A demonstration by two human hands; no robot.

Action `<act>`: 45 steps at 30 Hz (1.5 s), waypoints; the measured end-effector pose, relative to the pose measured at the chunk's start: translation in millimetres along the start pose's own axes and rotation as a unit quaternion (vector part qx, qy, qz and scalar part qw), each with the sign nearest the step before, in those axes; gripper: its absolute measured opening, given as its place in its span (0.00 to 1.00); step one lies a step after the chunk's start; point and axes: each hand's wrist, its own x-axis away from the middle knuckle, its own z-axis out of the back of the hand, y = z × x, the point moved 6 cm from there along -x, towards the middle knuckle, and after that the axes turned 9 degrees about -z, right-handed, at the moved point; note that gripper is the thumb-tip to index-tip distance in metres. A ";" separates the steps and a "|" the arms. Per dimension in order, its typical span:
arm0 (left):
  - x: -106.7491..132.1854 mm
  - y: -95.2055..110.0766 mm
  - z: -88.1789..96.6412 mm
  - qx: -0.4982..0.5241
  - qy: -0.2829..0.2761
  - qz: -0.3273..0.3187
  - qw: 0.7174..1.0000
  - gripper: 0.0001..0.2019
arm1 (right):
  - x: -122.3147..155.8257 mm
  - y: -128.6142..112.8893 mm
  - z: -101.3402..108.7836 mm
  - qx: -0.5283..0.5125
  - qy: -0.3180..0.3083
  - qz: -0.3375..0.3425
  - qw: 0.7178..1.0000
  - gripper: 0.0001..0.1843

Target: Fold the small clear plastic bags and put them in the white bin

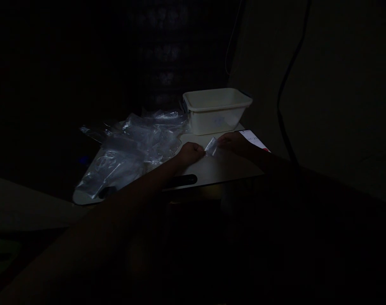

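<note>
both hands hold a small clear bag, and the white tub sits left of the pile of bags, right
No: the head view shows the white tub right of the pile of bags, not left. The left hand and right hand do hold the small clear bag.

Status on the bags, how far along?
Done: hard to tell; the tub behind the hands is too dim to see into. In hand: one small bag, pinched between the left hand and the right hand over the table. Left: a loose pile of clear bags lies on the table's left side, so probably most of it remains.
</note>
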 end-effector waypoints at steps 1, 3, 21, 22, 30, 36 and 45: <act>0.0 -1.4 0.2 0.002 -0.001 0.002 1.000 0.07 | -1.5 1.5 -1.2 0.008 -0.002 -0.003 1.000 0.03; -1.3 -3.9 1.3 0.013 0.010 0.009 1.000 0.06 | -4.2 3.3 -2.8 0.009 -0.010 -0.002 1.000 0.03; -6.6 8.8 22.3 0.236 0.111 0.010 0.965 0.09 | 1.3 -5.4 -13.2 -0.301 -0.095 -0.008 0.949 0.15; -7.5 9.5 23.9 0.254 0.122 0.007 0.959 0.09 | 2.6 -6.0 -12.7 -0.305 -0.090 -0.011 0.948 0.15; -10.7 4.8 32.8 0.293 0.176 0.022 0.940 0.12 | -7.5 -5.6 -20.5 -0.248 -0.047 -0.020 0.967 0.14; -9.2 0.0 40.0 0.275 0.207 0.020 0.939 0.13 | -10.0 5.0 -19.4 -0.262 -0.017 -0.011 0.965 0.14; -12.4 -4.6 31.1 0.277 0.147 0.020 0.949 0.13 | -5.3 5.4 -14.9 -0.248 -0.001 -0.010 0.969 0.14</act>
